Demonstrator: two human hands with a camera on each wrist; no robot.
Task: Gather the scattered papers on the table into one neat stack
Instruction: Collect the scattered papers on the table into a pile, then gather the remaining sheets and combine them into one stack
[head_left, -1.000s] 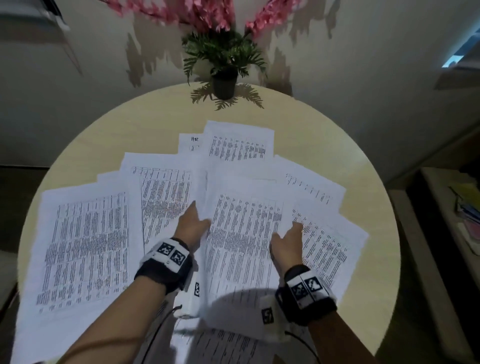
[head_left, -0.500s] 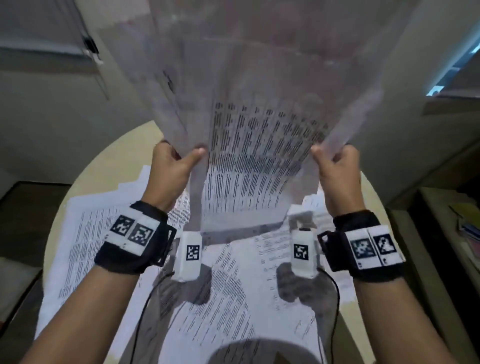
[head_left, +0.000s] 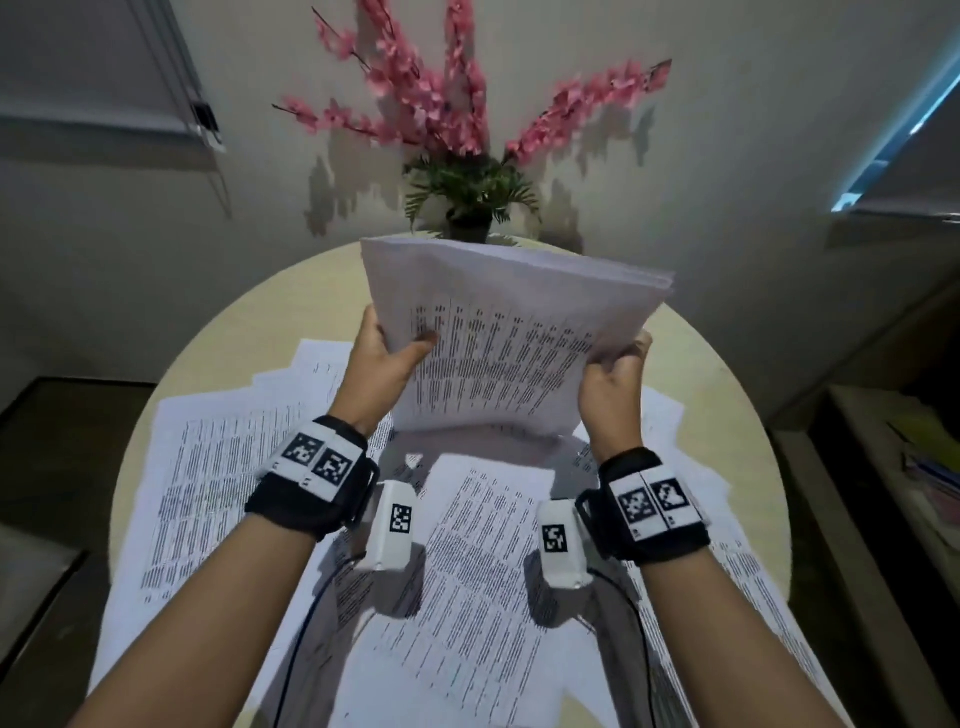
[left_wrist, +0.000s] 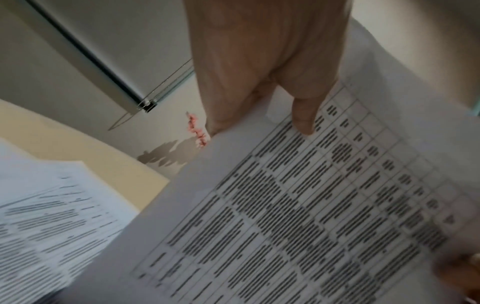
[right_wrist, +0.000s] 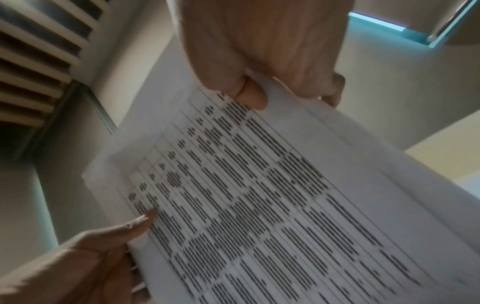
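Observation:
Both hands hold a bundle of printed papers (head_left: 511, 338) upright above the round table (head_left: 727, 395). My left hand (head_left: 387, 353) grips its left edge, thumb on the printed face, and my right hand (head_left: 615, 371) grips its right edge. In the left wrist view the left thumb (left_wrist: 302, 115) presses on the bundle (left_wrist: 298, 216); in the right wrist view the right thumb (right_wrist: 252, 96) pinches the sheets (right_wrist: 259, 195). Several loose printed sheets (head_left: 218, 467) lie spread over the table under my arms, some overlapping (head_left: 483, 597). The bundle's lower edge hangs just above them.
A potted plant (head_left: 470, 208) with pink flower sprays stands at the table's far edge, right behind the bundle. A wall lies beyond it. A low shelf with coloured items (head_left: 924, 467) runs along the right side. Bare tabletop shows at the far left (head_left: 291, 296) and right.
The hands picked several sheets off the table, raised them high in front of the camera, and have now lowered and squared them into a tighter upright bundle.

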